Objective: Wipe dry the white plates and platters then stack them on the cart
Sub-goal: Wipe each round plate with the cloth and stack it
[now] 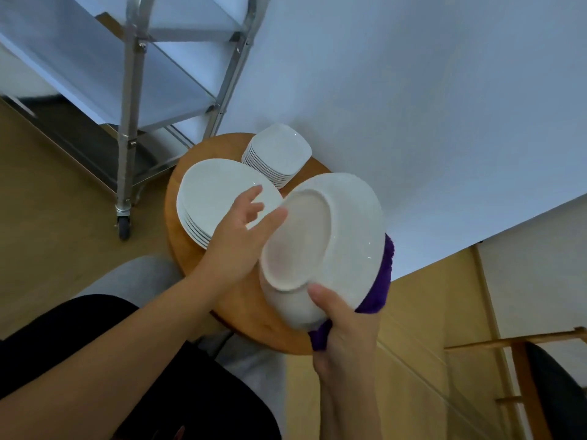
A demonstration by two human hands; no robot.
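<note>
Right grip (346, 325) pinches upturned platter (343, 236) with purple cloth (381, 281); left grip (244, 236) loose-fingered, thumb touching its rim.

I can read no words, brands, numbers or signs on anything before me; every surface looks plain and unmarked.
</note>
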